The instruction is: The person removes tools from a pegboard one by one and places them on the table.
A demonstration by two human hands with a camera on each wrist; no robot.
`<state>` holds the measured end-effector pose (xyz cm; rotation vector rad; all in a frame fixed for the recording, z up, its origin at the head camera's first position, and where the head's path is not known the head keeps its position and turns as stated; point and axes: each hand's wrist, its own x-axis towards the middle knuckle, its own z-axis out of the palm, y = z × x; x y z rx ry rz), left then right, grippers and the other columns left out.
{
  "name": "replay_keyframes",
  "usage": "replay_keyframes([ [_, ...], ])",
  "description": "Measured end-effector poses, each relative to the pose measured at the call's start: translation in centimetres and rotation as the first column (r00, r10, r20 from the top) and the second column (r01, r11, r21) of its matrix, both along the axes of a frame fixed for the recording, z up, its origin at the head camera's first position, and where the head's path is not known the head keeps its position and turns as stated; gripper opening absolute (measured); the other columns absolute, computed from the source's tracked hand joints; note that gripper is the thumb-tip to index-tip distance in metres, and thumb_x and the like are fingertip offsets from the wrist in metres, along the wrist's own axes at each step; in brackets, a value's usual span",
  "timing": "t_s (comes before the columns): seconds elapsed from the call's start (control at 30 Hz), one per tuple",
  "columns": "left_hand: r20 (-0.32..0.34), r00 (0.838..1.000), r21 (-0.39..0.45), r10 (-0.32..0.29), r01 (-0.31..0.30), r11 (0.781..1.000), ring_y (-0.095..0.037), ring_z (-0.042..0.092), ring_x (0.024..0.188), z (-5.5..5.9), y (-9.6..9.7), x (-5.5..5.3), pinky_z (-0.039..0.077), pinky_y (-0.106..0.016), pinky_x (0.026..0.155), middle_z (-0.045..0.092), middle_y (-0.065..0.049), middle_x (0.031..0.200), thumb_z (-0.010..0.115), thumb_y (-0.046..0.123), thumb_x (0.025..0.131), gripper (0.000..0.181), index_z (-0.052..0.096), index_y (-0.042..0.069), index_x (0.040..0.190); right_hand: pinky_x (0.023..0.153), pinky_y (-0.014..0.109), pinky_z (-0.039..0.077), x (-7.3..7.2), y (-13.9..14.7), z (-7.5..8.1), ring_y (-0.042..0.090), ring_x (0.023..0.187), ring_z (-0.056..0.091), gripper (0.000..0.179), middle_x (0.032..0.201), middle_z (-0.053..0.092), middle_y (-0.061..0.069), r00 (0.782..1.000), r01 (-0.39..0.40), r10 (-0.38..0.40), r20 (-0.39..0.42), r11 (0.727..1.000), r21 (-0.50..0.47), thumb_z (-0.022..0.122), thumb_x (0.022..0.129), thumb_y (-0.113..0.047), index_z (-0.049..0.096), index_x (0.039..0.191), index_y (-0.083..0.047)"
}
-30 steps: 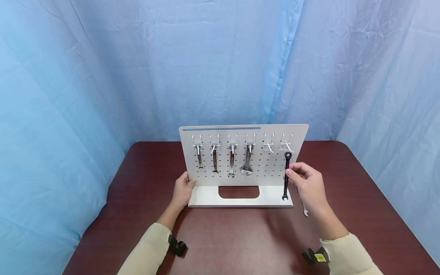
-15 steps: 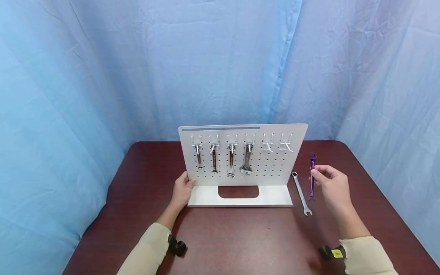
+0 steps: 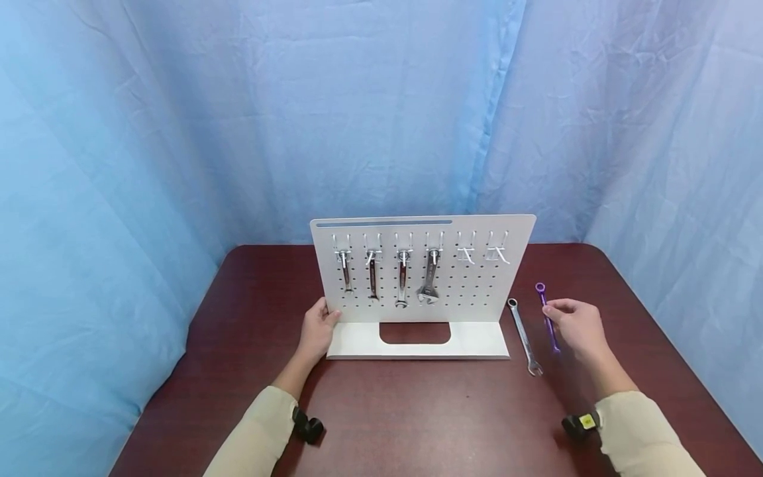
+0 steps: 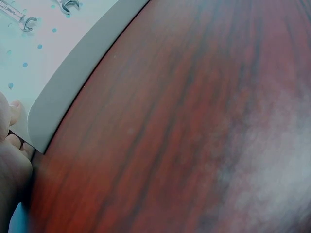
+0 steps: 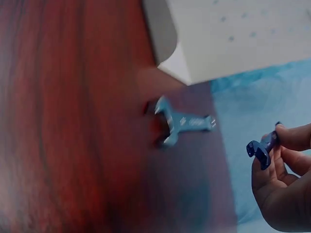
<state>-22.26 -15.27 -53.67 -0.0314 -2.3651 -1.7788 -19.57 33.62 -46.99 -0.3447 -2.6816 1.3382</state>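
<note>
My right hand (image 3: 577,324) pinches a purple combination wrench (image 3: 548,319) between thumb and fingers, right of the pegboard. In the right wrist view the open end of the purple wrench (image 5: 261,153) points toward the camera. A silver combination wrench (image 3: 524,338) lies on the table between that hand and the board. My left hand (image 3: 317,329) grips the lower left edge of the white pegboard (image 3: 477,291), thumb on its front. Several wrenches hang from hooks on it, among them an adjustable wrench (image 3: 428,278). The two rightmost hooks (image 3: 497,253) hold nothing.
The pegboard's base (image 3: 352,344) stands on a dark red wooden table (image 3: 417,411). Blue curtains (image 3: 357,119) close off the back and both sides. A small black camera sits on each wrist.
My right hand has carried the purple wrench away from the board's right hook, rightward, then lowered it toward the table beside the silver wrench. The left hand keeps its place.
</note>
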Motion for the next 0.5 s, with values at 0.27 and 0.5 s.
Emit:
replay_keyframes([
  [0.27, -0.009, 1.0, 0.001, 0.0, 0.0, 1.0, -0.012, 0.035, 0.061, -0.2, 0.0, -0.1, 0.032, -0.024, 0.055, 0.035, -0.002, 0.07, 0.062, -0.001, 0.098, 0.02, 0.046, 0.003, 0.086, 0.059, 0.034, 0.046, -1.1, 1.5, -2.3, 0.026, 0.077, 0.057, 0.029, 0.089, 0.068, 0.015, 0.995, -0.037, 0.025, 0.099, 0.992, 0.117, 0.062, 0.1, -0.02, 0.07, 0.106, 0.007],
  [0.5, -0.018, 1.0, -0.01, -0.001, 0.001, 1.0, -0.015, 0.036, 0.062, 0.0, -0.1, 0.0, 0.033, -0.024, 0.056, 0.036, -0.001, 0.07, 0.062, -0.001, 0.097, 0.015, 0.05, 0.002, 0.089, 0.057, 0.034, 0.048, -1.6, 1.6, -3.3, 0.018, 0.066, 0.063, 0.026, 0.079, 0.07, 0.008, 0.989, -0.088, 0.064, 0.136, 0.979, 0.184, 0.066, 0.097, -0.018, 0.073, 0.099, 0.007],
])
